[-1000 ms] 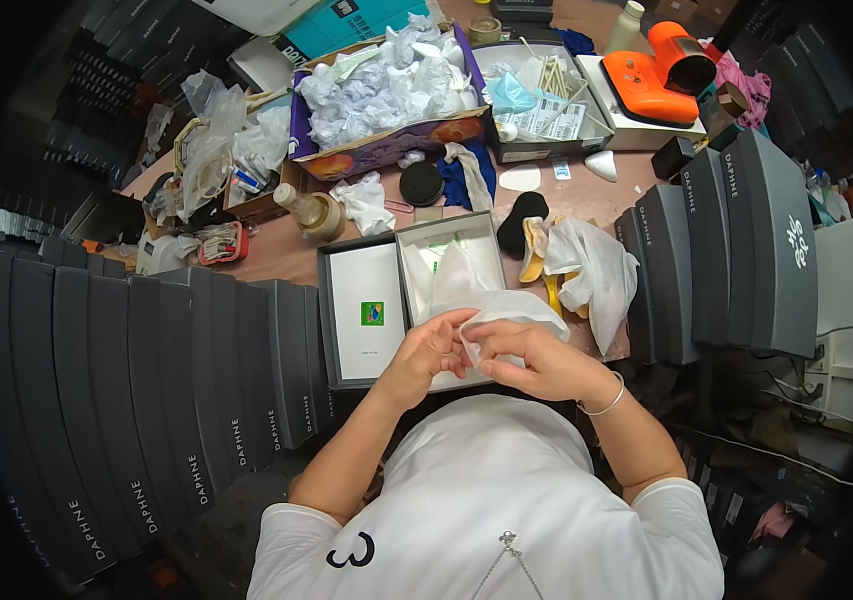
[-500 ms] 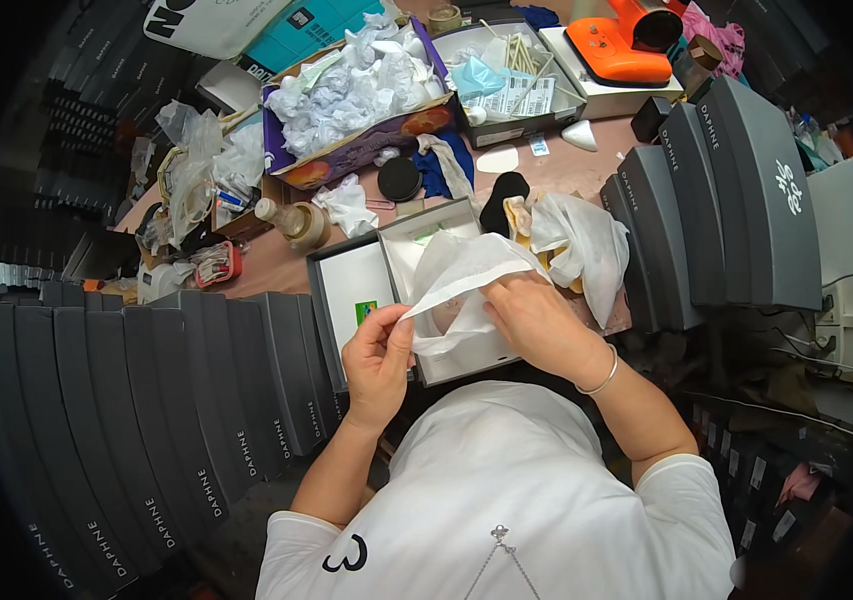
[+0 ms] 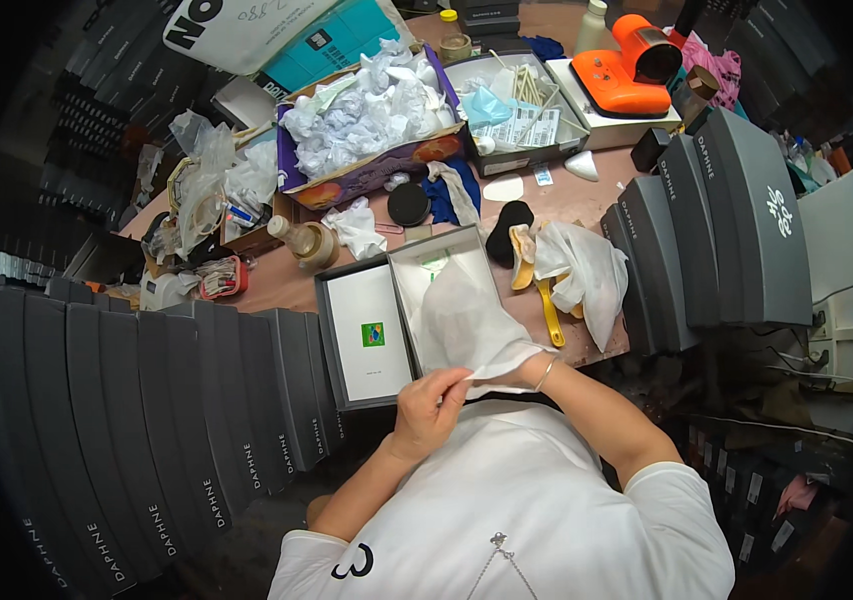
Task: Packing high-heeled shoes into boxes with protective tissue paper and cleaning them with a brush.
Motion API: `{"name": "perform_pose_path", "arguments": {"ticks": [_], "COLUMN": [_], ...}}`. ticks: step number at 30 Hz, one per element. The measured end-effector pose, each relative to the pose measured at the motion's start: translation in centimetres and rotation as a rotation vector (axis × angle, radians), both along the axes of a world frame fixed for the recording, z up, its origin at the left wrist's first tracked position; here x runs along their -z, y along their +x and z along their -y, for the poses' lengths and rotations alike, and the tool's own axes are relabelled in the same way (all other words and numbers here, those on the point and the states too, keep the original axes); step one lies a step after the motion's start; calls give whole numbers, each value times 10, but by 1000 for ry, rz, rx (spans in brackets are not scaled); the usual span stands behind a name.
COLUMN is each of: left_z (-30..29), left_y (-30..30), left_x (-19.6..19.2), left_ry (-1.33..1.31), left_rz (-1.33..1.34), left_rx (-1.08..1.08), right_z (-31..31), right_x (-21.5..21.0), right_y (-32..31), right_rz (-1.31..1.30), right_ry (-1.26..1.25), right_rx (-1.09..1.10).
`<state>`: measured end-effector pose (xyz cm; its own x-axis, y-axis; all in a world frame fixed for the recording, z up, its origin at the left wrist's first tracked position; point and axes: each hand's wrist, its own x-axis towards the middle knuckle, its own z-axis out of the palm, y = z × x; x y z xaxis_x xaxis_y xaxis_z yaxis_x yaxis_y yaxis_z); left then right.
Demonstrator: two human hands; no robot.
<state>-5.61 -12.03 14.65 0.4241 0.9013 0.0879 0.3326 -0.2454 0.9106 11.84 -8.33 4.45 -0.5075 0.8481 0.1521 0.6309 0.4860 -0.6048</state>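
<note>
A thin white cloth-like bag (image 3: 459,315) lies partly over an open grey shoebox (image 3: 450,238) with a white inside. My left hand (image 3: 429,410) is closed, pinching the bag's near edge between thumb and fingers. My right hand (image 3: 519,377) reaches into the bag's mouth up to the wrist, where a bracelet shows. The bag covers its fingers, so what they do or hold is hidden. Beside the box, on its left, lies its lid (image 3: 372,375), inside up, with a small green printed patch.
Grey shoeboxes stand in rows at the left (image 3: 172,400) and right (image 3: 757,230). Behind are a purple carton of crumpled paper (image 3: 377,170), a tray of sticks and labels (image 3: 522,155), and an orange device (image 3: 622,80). A yellow-handled brush-like tool (image 3: 551,315) lies by white plastic (image 3: 587,265).
The bag has been drawn toward me and flattened over the box. My right hand has gone inside it, and my left hand has moved nearer and to the right, still pinching the edge.
</note>
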Motion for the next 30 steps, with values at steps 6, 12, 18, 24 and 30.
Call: {"name": "perform_pose_path", "arguments": {"ticks": [6,12,18,24,30], "left_z": [16,-20,-52,-115,-134], "left_y": [-17,-68,-75,-87,-103], "left_x": [20,85,79,69,-28], "left_ry": [-31,-901,-705,-745,646], "left_rz": [-47,785,789,1194,145], "left_rx": [250,-354,-612,-674,-916], "right_z": [22,25,7,45,39], "right_x": [-35,-81,-107,-101,-110], "right_y": [-18,0,31,52,76], "right_rz": [-99,-179,-105,344,651], "right_ry": [47,36,-5,65,-107], "right_rx": [78,-71,-256,-253,-294]}}
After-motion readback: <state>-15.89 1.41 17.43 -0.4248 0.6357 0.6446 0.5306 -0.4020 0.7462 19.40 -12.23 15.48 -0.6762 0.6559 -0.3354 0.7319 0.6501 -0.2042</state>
